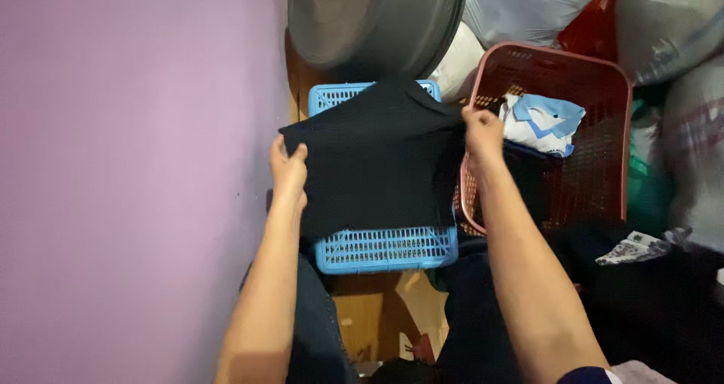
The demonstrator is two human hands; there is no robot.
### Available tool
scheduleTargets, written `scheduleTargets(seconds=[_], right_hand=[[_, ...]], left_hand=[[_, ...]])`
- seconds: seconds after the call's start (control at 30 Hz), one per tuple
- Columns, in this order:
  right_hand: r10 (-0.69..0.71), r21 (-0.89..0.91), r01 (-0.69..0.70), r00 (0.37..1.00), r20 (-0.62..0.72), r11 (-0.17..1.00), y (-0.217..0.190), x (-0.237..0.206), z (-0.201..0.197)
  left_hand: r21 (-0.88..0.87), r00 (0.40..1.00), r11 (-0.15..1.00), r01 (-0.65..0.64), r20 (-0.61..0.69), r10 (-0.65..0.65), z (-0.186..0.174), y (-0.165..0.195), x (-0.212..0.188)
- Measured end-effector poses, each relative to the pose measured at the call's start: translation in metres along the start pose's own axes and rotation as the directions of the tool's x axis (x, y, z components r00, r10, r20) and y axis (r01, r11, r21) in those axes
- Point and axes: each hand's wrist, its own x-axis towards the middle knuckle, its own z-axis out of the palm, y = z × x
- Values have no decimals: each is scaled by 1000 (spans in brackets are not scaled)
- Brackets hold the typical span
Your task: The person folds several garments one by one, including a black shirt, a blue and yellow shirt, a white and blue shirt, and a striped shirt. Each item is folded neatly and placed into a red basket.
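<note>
A dark navy cloth (pixel 373 162) is stretched out flat between both my hands, above a blue plastic basket (pixel 388 248). My left hand (pixel 288 171) pinches the cloth's left edge. Its upper right corner is gripped by my right hand (pixel 483 131). The cloth hides most of the blue basket; only the near wall and the far rim show.
A red plastic basket (pixel 603 90) at the right holds a white and light blue garment (pixel 544 122). A grey round basin (pixel 373 18) leans at the top. A lilac wall (pixel 128 173) runs along the left. Stuffed bags (pixel 671 30) and dark clothes (pixel 648 301) lie at the right.
</note>
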Motion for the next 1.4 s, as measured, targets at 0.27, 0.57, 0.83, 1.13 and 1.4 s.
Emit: scheduleTargets(seconds=[0.27,0.57,0.83,1.13,1.4], right_hand=[[-270,346,256,963,-9,903,-34,-58,-74],[118,-121,-103,985,124,987,85,-133,-105],[-103,-613,81,995,0,786,65,-154,-82],[-486,-712,522,826,285,469,37,-129,-24],[-580,-780,469,797,171,415,29,-133,-1]], left_hand=[[-156,960,956,-250,89,265,-13,82,-60],[162,998,986,41,38,-48,-59,-66,-109],[244,990,962,122,-93,-101,-57,-72,-105],[-68,996,993,92,5,-91,-55,-69,-82],[217,993,969,118,-3,-120,-45,-62,-84]])
